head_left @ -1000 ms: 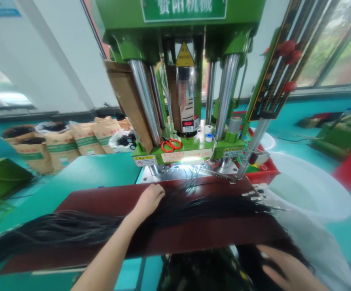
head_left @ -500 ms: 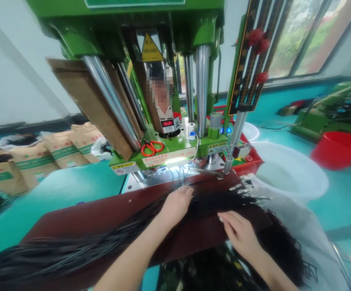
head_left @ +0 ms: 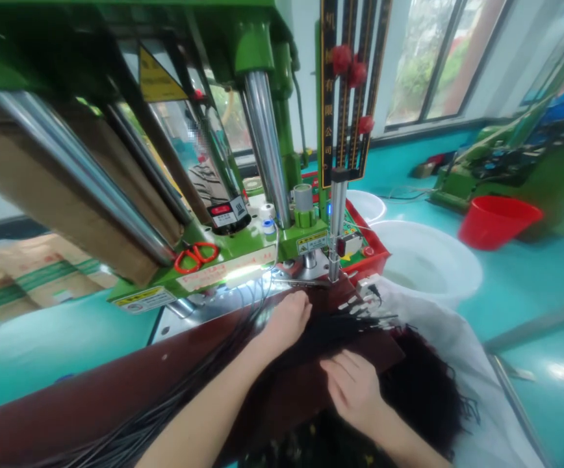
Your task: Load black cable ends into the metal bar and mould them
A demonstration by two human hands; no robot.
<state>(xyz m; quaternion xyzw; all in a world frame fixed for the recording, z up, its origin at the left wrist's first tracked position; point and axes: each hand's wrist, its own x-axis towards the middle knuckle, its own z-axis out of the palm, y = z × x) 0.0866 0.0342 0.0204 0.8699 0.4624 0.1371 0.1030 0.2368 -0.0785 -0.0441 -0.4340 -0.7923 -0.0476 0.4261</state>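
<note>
A long bundle of black cables (head_left: 150,409) lies across the dark red board (head_left: 91,383) and runs under my left forearm. My left hand (head_left: 288,320) is closed over the bundle near the machine's front edge; what its fingers grip is too small to make out. Nearer to me, my right hand (head_left: 353,383) is held above the board with its fingers bent together, and whatever may be between them cannot be seen. Light-coloured cable ends (head_left: 362,305) fan out to the right of my hands. Beyond them stands the green press (head_left: 257,250), its lower area brightly lit.
Orange-handled scissors (head_left: 197,257) rest on the press. A red control box (head_left: 372,255) is at its right. Black cables (head_left: 423,390) heap on a white sheet (head_left: 462,351) at right. Farther off are a white tub (head_left: 467,273), a red bucket (head_left: 499,224), paper sacks (head_left: 43,273) and a person (head_left: 204,182).
The view has turned to the right, so the press sits farther left. My left hand stays near the bundle, while my right hand has shifted slightly left and lower in the picture.
</note>
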